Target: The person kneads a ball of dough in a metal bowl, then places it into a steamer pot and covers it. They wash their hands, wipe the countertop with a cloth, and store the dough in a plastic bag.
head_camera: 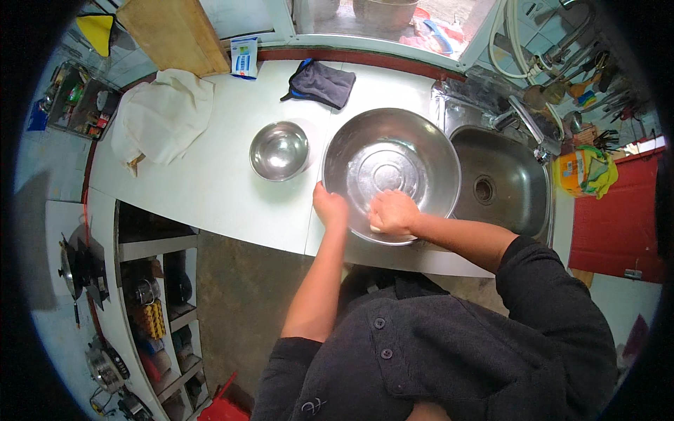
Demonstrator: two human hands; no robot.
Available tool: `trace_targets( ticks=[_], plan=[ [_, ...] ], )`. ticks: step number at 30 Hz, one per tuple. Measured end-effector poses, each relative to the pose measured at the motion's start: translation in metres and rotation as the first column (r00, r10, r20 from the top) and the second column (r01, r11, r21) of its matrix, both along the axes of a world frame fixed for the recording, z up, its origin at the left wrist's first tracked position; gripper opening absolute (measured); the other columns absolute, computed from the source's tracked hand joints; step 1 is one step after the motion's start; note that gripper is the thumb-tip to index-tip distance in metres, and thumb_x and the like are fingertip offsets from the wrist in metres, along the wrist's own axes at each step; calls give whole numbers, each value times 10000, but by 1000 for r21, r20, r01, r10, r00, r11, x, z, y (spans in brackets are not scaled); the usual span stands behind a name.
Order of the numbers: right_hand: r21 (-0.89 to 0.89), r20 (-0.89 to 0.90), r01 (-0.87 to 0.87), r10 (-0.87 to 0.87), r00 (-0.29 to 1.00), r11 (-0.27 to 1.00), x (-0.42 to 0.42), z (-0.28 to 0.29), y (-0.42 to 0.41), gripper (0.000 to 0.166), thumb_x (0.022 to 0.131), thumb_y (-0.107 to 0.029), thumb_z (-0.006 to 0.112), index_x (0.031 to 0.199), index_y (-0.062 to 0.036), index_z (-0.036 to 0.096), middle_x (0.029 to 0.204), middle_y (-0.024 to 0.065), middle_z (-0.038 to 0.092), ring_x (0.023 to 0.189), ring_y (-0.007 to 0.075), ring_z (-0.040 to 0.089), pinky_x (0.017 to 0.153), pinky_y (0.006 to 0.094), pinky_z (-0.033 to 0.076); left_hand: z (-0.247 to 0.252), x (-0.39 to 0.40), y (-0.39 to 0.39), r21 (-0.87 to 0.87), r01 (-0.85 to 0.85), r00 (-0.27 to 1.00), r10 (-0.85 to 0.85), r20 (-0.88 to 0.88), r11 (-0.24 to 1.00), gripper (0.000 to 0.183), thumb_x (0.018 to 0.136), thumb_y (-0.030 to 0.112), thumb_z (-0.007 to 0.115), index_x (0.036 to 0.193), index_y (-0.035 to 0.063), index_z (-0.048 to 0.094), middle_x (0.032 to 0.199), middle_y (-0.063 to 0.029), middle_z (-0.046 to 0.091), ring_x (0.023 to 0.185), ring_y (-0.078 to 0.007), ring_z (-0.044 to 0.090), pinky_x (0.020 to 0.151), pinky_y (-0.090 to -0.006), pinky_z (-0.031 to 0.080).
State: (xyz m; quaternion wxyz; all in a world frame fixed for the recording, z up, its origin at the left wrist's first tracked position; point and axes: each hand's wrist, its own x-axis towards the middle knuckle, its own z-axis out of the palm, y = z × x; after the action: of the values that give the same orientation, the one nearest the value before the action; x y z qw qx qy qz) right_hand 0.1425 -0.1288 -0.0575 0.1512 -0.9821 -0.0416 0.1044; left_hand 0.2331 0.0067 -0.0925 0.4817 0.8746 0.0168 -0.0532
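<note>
A large stainless steel basin [342, 139] stands on the white countertop, beside the sink. My left hand [330, 206] grips its near-left rim, fingers on the outer side. Inside the basin, near the front wall, my right hand [396, 211] is curled over a pale, dough-like lump [375, 229]. Only a small edge of that lump shows; my hand hides the remainder. To the left of the basin sits a smaller stainless steel bowl [279, 151], with nothing visible in it.
A grey cloth [322, 84] lies behind the bowls. White fabric [163, 118] covers something at the left, before a wooden board [174, 37]. Right of the basin are the steel sink [505, 205] and faucet [526, 123]. Open shelves [158, 247] stand below left.
</note>
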Motion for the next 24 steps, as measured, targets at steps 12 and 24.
trace_targets(
  ticks=[12,24],
  plan=[
    [53,222,-25,13,975,998,56,-31,16,221,741,-245,536,846,-52,560,895,124,519,904,263,488,825,366,360,-4,-6,11,-18,103,992,-102,70,994,321,696,-47,472,1008,-40,547,965,-231,580,909,-391,559,815,-411,433],
    [79,357,23,-49,933,997,23,-34,20,424,773,-310,559,1087,-27,518,1097,155,513,1128,305,441,1010,438,259,10,-2,2,27,21,995,-24,97,999,286,688,-52,481,961,-43,566,944,-254,587,886,-414,563,788,-436,443]
  ],
)
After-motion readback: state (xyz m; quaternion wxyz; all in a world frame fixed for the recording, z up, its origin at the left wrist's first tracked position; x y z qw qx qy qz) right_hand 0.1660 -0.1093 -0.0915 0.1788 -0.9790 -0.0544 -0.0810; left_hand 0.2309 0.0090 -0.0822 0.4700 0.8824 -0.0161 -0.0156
